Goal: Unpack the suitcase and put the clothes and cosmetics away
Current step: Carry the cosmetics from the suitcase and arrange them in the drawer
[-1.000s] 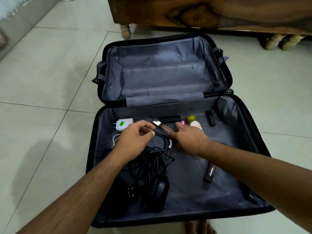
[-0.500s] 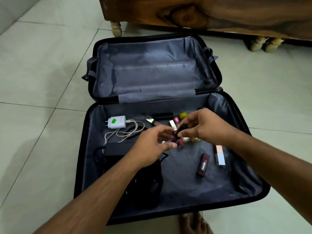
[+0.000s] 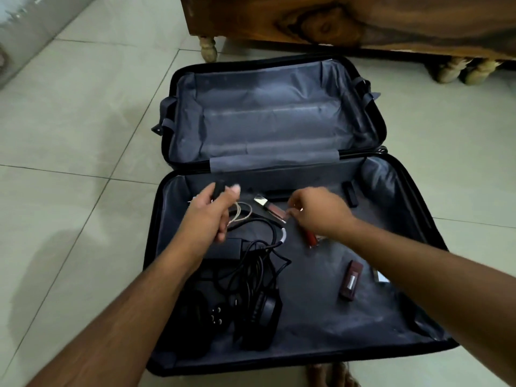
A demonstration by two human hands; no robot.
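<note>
change: since half a second ago I've pulled my hands apart; left hand (image 3: 212,216) went up-left carrying a small dark cosmetic tube (image 3: 218,189), right hand (image 3: 315,212) dropped toward the lining.
head view, left hand: fingers curled round the dark tube, pinched at thumb, held above the beige cable loop (image 3: 240,212).
head view, right hand: fingers bent down over a red lipstick tube (image 3: 310,238); blurred, cannot tell if it grips anything.
target: clear lip-gloss tube with silver cap (image 3: 269,208) lies just left of my right hand, long axis running up-left to down-right; right hand nearer.
others: maroon rectangular lipstick case (image 3: 350,279) lies nearer me, well apart from both hands, axis near upright in frame.
container: black hard-shell suitcase with grey lining (image 3: 413,219), open flat on tiles.
clutter: black tangled cables and adapter (image 3: 251,263) lie left of the cosmetics.
room: bare lining right of centre, judged free for reaching.
</note>
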